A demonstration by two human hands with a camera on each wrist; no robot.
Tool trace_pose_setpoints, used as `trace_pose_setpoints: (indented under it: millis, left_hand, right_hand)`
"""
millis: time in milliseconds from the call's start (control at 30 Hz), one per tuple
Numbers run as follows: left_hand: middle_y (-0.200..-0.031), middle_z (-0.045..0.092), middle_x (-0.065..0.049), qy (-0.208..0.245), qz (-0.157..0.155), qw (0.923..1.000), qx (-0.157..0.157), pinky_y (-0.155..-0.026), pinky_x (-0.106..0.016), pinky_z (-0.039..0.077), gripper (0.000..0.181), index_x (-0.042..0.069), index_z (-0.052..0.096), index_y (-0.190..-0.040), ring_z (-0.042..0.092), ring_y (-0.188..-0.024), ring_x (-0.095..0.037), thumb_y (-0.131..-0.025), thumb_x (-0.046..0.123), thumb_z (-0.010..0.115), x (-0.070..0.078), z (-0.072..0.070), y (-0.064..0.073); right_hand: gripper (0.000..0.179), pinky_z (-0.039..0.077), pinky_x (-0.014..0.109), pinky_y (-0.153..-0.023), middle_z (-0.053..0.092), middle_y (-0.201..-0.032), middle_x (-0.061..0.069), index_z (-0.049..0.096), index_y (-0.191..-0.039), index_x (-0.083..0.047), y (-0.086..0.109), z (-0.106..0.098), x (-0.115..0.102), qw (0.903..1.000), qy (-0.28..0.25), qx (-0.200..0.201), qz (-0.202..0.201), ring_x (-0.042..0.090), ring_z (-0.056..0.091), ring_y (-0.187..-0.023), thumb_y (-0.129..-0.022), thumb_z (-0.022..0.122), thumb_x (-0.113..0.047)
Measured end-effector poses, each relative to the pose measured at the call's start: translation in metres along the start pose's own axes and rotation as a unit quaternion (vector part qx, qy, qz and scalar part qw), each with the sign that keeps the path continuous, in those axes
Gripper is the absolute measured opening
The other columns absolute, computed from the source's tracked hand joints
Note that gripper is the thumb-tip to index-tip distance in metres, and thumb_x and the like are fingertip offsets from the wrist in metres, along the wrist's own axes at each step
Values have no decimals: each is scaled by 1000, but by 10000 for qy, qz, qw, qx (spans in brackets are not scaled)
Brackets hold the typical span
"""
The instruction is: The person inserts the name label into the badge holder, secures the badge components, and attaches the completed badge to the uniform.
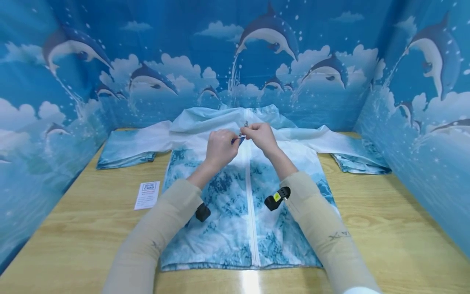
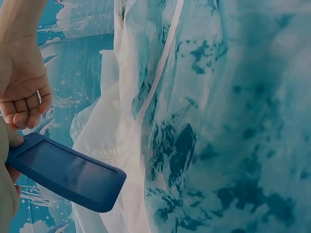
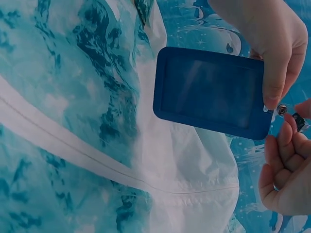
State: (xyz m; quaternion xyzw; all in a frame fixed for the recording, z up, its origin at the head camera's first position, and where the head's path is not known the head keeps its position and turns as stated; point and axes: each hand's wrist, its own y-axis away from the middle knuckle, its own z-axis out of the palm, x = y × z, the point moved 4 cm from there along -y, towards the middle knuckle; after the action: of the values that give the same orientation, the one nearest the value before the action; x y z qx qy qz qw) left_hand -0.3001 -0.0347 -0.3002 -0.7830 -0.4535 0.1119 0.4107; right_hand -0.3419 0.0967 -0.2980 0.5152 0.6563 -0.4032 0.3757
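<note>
Near the collar of a blue-and-white zip jacket (image 1: pixel 216 212), both hands are close together above the cloth. My left hand (image 1: pixel 221 148) pinches a blue badge holder (image 3: pixel 209 90) by its slotted end, thumb on top. The holder's window looks see-through; it hangs tilted in the left wrist view. At that end sits a clear strap with a metal snap (image 3: pixel 282 109). My right hand (image 1: pixel 260 135) holds a small dark clip (image 3: pixel 300 122) beside the snap, partly hidden by its fingers. Whether strap and holder are joined is unclear.
The jacket lies front up on a wooden table (image 1: pixel 382 216), sleeves spread to both sides with folded cuffs. A white printed card (image 1: pixel 147 195) lies left of the jacket. Dolphin-printed curtains (image 1: pixel 205 49) enclose the table at the back and sides.
</note>
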Motion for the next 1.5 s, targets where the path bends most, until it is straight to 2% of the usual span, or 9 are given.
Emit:
trace_pose_setpoints:
  millis: [167, 267, 400, 533, 700, 867, 1100, 1233, 1500]
  left_hand:
    - [-73, 68, -9, 121, -230, 9996, 135, -68, -37, 46, 9, 2, 72, -81, 62, -67, -22, -83, 9, 66, 0, 1, 1]
    - [-74, 68, -9, 506, -624, 9968, -48, -65, -33, 49, 11, 2, 71, -83, 63, -65, -20, -85, 10, 65, -2, 3, 1]
    - [-77, 68, -9, 1132, -1287, 9843, -413, -59, -29, 50, 13, 2, 70, -87, 62, -65, -18, -88, 12, 62, -8, 7, 0]
    - [-72, 66, -8, 1622, -1677, 9705, -611, -54, -27, 45, 18, 3, 70, -87, 56, -58, -16, -92, 15, 56, -12, 8, 0]
    - [-63, 57, -7, 2323, -2285, 9420, -806, -49, -27, 36, 34, 5, 68, -83, 44, -52, -16, -98, 26, 46, -19, 12, 2]
    - [-80, 63, -4, 2855, -2966, 9049, -1083, -55, -31, 39, 41, 9, 69, -92, 48, -62, -18, -97, 42, 44, -27, 14, 3]
    - [-84, 62, -7, 3325, -3391, 8677, -1465, -64, -33, 40, 38, 9, 66, -88, 51, -73, -19, -96, 41, 47, -29, 12, -1]
    - [-84, 62, -6, 3357, -3420, 8626, -1621, -58, -29, 37, 35, 8, 66, -88, 47, -66, -15, -97, 34, 46, -30, 14, -2]
    - [-76, 57, -8, 3340, -3222, 8677, -1782, -47, -29, 31, 37, 2, 59, -84, 31, -48, -14, -99, 29, 38, -30, 13, -2]
  right_hand:
    - [26, 41, 36, -79, 54, -53, -1, 59, -67, -2, 0, 4, 1, 9991, -421, 58, 41, 15, 52, -73, -88, 56, -17]
    - [25, 37, 34, -72, 51, -51, -1, 59, -69, 0, 0, 5, 0, 9990, -431, 32, 118, 13, 43, -60, -87, 54, -17]
    - [27, 27, 33, -61, 35, -44, -3, 54, -67, 2, 0, 6, -1, 9990, -392, -48, 189, 13, 19, -47, -87, 53, -16]
    - [27, 36, 32, -65, 31, -45, -2, 53, -65, -1, -1, 6, 0, 9992, -319, -72, 211, 13, 18, -45, -87, 53, -16]
    - [28, 44, 35, -78, 45, -51, 1, 54, -64, -5, -1, 7, 3, 9993, -253, -182, 182, 18, 31, -51, -89, 54, -19]
    - [28, 44, 37, -84, 55, -59, 3, 56, -68, -3, 0, 8, 3, 9993, -159, -310, 137, 21, 51, -76, -90, 55, -21]
    - [30, 45, 36, -85, 55, -62, 5, 54, -71, 2, 0, 9, 0, 9982, -185, -565, -88, 26, 55, -84, -92, 52, -19]
    - [29, 46, 36, -84, 56, -63, 4, 53, -72, 2, -1, 10, 1, 9972, -256, -686, -124, 29, 55, -89, -93, 52, -17]
    - [27, 46, 37, -84, 53, -65, 4, 51, -70, 0, 0, 13, 0, 9941, -544, -920, -204, 25, 55, -89, -93, 52, -15]
